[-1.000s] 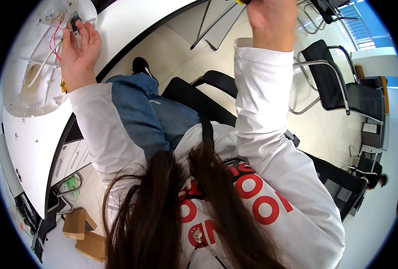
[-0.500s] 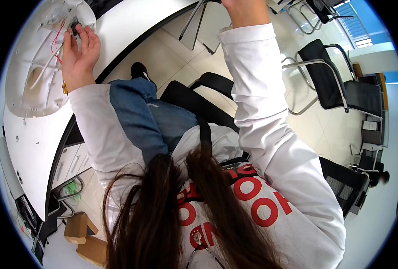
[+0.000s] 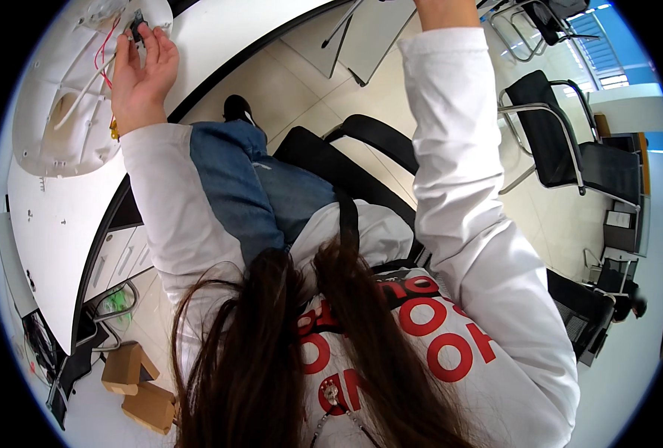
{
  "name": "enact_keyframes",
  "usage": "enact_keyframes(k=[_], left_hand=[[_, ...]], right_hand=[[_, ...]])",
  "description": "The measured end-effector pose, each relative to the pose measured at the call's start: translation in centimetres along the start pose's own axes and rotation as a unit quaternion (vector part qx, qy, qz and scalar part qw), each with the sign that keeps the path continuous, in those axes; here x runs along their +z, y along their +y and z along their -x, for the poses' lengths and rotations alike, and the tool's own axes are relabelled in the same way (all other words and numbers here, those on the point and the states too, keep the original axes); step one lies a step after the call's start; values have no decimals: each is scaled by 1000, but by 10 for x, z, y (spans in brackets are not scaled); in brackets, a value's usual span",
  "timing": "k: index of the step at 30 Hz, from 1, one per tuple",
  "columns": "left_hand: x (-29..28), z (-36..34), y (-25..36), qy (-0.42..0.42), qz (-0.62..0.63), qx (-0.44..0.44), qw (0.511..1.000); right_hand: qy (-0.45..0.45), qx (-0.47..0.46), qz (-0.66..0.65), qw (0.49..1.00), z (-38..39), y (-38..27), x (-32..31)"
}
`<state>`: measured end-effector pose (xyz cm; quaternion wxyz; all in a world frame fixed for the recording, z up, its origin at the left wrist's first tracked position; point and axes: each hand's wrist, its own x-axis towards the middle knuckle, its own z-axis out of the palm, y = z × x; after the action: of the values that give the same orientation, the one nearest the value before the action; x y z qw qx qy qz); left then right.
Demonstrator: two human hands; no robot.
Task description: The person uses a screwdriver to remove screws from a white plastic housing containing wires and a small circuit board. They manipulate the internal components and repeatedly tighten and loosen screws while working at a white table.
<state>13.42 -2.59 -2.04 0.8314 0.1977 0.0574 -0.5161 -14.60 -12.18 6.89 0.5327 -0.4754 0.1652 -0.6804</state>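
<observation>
My left hand (image 3: 144,84) is raised over the white table at upper left. Its thumb and fingertips are closed on a small black part (image 3: 136,27). Beneath it lies a large white moulded plastic shell (image 3: 36,127), its hollow inner side up. Thin red wires (image 3: 107,46) and a thicker white cable (image 3: 77,101) run across the shell beside this hand. My right hand (image 3: 446,13) reaches past the top edge, so only its wrist end shows. Its fingers, and anything in them, are out of the picture.
The white table (image 3: 36,246) has a dark curved edge, with small screws on top and drawers (image 3: 119,257) below. Opened cardboard boxes (image 3: 128,367) lie on the floor at lower left. Black office chairs (image 3: 544,131) stand to the right. A black armrest (image 3: 376,138) is beside my legs.
The whole view has shifted slightly. My right arm has moved right and farther up, and less of that hand shows. My left hand stays at the black part.
</observation>
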Motion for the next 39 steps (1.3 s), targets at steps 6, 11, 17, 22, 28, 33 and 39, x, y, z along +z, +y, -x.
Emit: enact_keyframes(k=[6,11,17,22,28,33,39], left_hand=[[-13,-21,15,-23,3,-47,999],[-12,-26,17,-25,-13,-14,1000],[-49,-19,9,-198,78,-52,976],[4,14,-11,-21,-11,-19,1000],[7,23,-9,-1,18,-15,1000],[-1,18,-11,-31,34,-7,999],[1,22,-12,-66,4,4,998]], right_hand=[[79,41,26,996,-21,20,-32],[76,36,-1,996,-26,25,-38],[-77,31,158,984,22,12,2],[-186,68,291,936,60,39,61],[-211,152,243,935,81,82,98],[-246,180,243,921,76,112,122],[-226,86,309,920,72,123,141]])
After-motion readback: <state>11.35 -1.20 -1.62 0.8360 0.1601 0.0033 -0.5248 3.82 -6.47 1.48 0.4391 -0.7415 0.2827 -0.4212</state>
